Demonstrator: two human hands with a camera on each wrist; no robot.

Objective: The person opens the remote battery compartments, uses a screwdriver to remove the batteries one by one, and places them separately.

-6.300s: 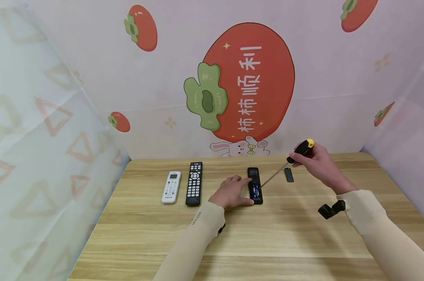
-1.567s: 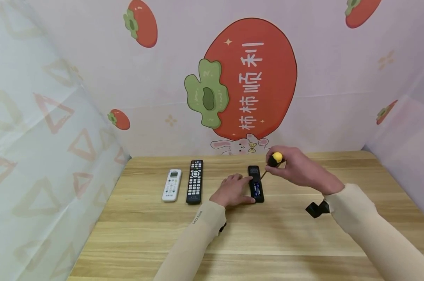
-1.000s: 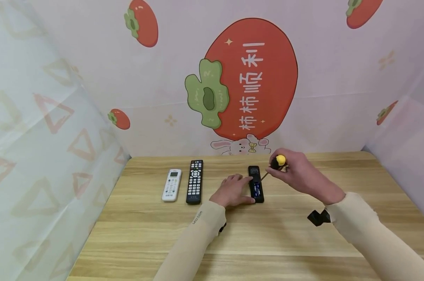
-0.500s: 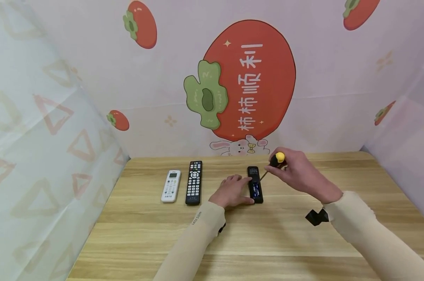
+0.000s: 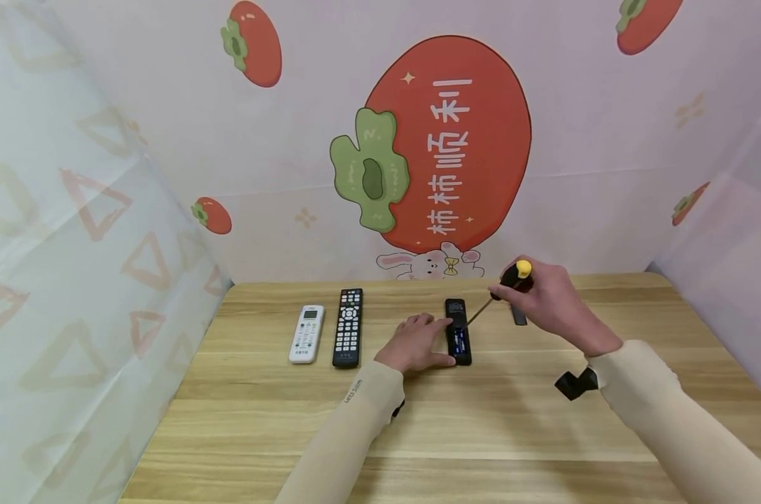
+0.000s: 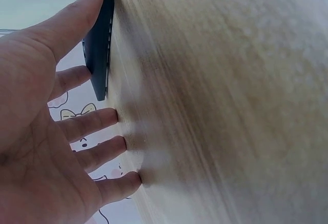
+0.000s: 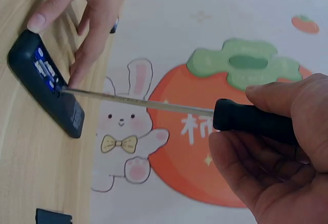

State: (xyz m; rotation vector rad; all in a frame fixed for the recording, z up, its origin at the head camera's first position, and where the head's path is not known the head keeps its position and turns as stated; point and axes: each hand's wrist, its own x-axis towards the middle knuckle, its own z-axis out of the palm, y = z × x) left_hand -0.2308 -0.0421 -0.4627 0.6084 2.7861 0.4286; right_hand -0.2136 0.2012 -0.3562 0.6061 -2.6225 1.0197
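A black remote control (image 5: pixel 457 308) lies back-up on the table, its battery compartment uncovered and blue batteries (image 7: pixel 46 70) inside. My left hand (image 5: pixel 413 343) rests at its left side. Thumb and index finger press the remote's edge, while the other fingertips touch the tabletop. With my right hand (image 5: pixel 553 301) I grip the black-and-yellow handle of a screwdriver (image 7: pixel 251 119). Its long thin shaft slants down to the left, the tip at the upper end of the batteries. The small black battery cover (image 5: pixel 519 316) lies right of the remote, partly hidden by my right hand.
Left of my left hand lie a long black remote (image 5: pixel 348 329) with white buttons and a white remote (image 5: pixel 307 334) with a small screen. The wooden table (image 5: pixel 260 434) ends at a printed cloth backdrop (image 5: pixel 292 154), with cloth walls on both sides.
The screwdriver tip has moved from the remote's right edge to the batteries' upper end. In the last half second my right hand shifts right, uncovering part of the battery cover. My left hand stays put.
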